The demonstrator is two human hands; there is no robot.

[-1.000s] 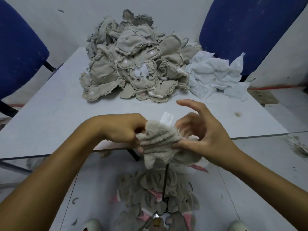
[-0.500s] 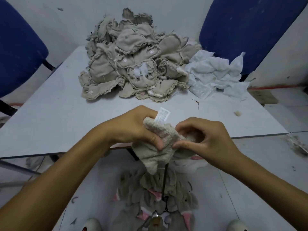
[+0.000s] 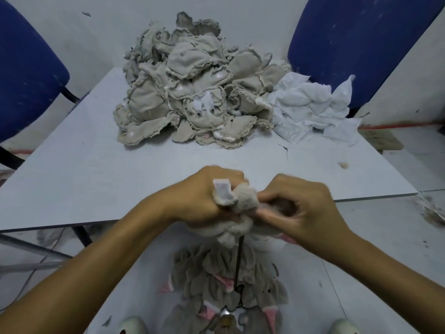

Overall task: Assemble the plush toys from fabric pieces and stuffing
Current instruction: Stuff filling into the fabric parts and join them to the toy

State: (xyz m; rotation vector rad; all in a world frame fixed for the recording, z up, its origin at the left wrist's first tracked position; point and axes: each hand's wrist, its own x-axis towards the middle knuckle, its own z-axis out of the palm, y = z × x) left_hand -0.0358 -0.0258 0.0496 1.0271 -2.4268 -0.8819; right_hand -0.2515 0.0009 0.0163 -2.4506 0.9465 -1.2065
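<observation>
Both hands hold one beige fuzzy plush skin (image 3: 243,201) at the near edge of the grey table (image 3: 96,169). My left hand (image 3: 207,196) grips its left side in a fist, with a white sewn-in label (image 3: 222,190) sticking up beside the thumb. My right hand (image 3: 298,208) pinches the right side with curled fingers, and a bit of pink fabric shows under them. The lower part of the skin hangs below the table edge. A big heap of beige inside-out fabric pieces (image 3: 192,88) lies at the far middle of the table.
White fabric pieces (image 3: 310,109) lie right of the heap. Several turned beige-and-pink plush skins (image 3: 224,283) are piled on the floor between my shoes, with a thin dark rod (image 3: 239,261) standing among them. Blue chairs (image 3: 356,39) stand at the table's far left and far right.
My right hand closed from spread fingers into a pinch on the plush skin. My left hand rolled up over the skin, which is now bunched tighter between both hands, the label raised.
</observation>
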